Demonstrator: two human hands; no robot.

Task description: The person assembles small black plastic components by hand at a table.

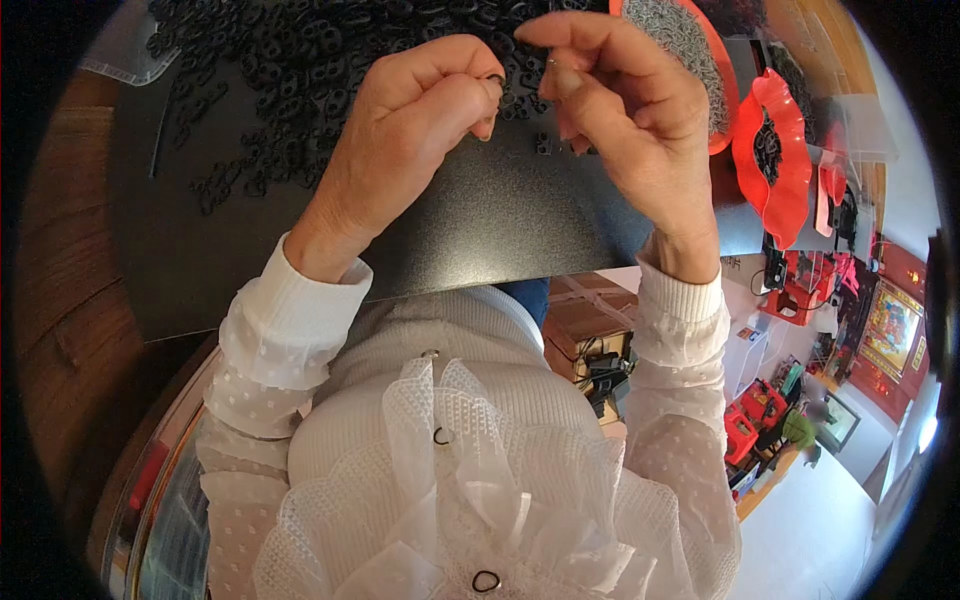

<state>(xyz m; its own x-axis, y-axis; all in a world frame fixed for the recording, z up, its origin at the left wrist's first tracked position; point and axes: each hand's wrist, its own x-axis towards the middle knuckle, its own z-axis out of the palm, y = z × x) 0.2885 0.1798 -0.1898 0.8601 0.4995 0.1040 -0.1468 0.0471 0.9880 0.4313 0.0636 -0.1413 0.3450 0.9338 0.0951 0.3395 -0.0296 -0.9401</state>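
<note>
Over the dark tabletop my left hand [425, 115] is closed, its thumb and curled fingers pinching a small black piece [497, 79] that is mostly hidden. Close by on its right, my right hand [640, 115] has its thumb pressed to the fingers, with the index finger stretched toward the left hand. A tiny glint shows at those fingertips, too small to name. Beyond the hands spreads a pile of small black plastic pieces with holes [285, 85]. One loose black piece [543, 143] lies below the gap between my hands.
Past my right hand stands a red container [728, 85] full of small grey metal pieces [680, 45]. Beside it, a wavy red dish [788, 190] holds small black parts [767, 148]. A clear plastic tub [130, 65] sits at the far left. A cardboard box [585, 320] is below the table.
</note>
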